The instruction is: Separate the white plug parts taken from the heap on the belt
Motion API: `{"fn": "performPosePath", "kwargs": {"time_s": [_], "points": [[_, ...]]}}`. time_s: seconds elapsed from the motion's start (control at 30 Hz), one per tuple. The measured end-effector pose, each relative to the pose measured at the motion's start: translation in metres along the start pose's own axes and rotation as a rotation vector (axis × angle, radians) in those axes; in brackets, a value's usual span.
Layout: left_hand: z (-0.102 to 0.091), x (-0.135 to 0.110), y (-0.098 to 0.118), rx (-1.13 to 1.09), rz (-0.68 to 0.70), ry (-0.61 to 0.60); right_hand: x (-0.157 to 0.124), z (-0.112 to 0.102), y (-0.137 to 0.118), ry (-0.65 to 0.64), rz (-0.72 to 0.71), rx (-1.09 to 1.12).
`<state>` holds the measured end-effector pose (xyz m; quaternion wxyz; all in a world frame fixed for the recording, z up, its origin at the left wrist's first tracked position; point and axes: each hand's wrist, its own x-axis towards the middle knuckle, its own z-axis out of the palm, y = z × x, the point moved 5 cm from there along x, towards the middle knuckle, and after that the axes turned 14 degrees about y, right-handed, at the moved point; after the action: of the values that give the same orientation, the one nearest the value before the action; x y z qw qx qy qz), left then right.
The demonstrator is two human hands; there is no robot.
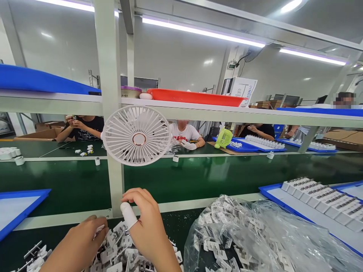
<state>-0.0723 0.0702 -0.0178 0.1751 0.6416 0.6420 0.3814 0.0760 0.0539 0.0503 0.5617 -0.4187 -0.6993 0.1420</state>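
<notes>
My left hand (81,241) is at the lower left, fingers curled, with a bit of a small white plastic part (99,229) showing between them. To its right, my right hand (147,223) is raised, with a white finger cot (129,216) on the thumb. Its fingers bend toward the thumb, and whatever they pinch is hidden. Under and between both hands spreads a heap of white plastic parts with metal pins (115,241). More such parts lie in a clear plastic bag (272,234) at the right.
A blue-edged tray (272,192) bears rows of white blocks with metal pins. Another blue-edged tray (25,200) is at the left. A white fan (138,136) hangs on the upright post (115,181). Beyond runs a green conveyor belt (198,173) with small white pieces; co-workers sit behind it.
</notes>
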Motion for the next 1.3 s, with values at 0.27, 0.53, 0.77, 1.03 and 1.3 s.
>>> {"fn": "performPosePath", "kwargs": {"time_s": [0.27,0.53,0.77,1.03,1.3], "points": [[-0.018,-0.016,0.044,-0.504,-0.219,0.039,-0.006,0.006,-0.016,-0.2,-0.086,0.043],[-0.017,-0.024,0.05,-0.832,-0.401,-0.048,-0.006,0.007,-0.023,-0.215,-0.068,0.103],[-0.018,-0.027,0.054,-0.878,-0.435,-0.056,-0.006,0.006,-0.024,-0.22,-0.103,0.065],[-0.019,-0.029,0.056,-0.91,-0.477,-0.037,-0.008,0.01,-0.021,-0.211,-0.091,0.068],[-0.018,-0.029,0.052,-0.963,-0.498,-0.023,-0.007,0.008,-0.024,-0.19,-0.084,0.083]]}}
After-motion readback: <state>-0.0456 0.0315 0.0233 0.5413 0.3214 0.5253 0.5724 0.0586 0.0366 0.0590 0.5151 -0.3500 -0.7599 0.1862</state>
